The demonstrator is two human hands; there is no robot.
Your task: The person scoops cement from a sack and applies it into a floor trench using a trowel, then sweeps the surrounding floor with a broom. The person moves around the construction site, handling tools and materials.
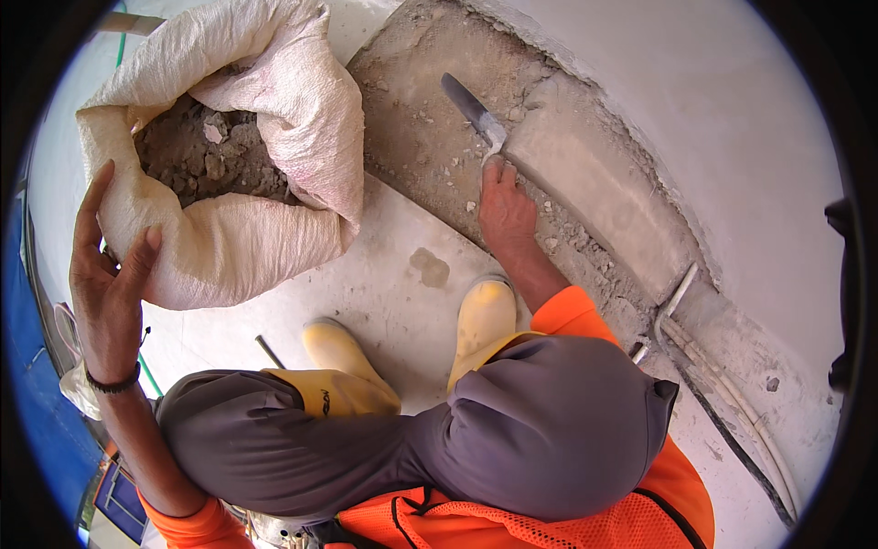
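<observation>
A white woven sack stands at the left with its rim rolled down, and grey rubble lies inside it. My left hand rests against the sack's outer left side, thumb and fingers spread apart. My right hand is wrapped round the handle of a trowel. The trowel's dark blade points away to the upper left, low over the dusty broken ground. Most of the handle is hidden in my fist.
A raised concrete block runs along the rough-edged wall at the right. Pale and black conduits come out below it. My yellow boots stand on the pale floor slab. A blue sheet lies at the far left.
</observation>
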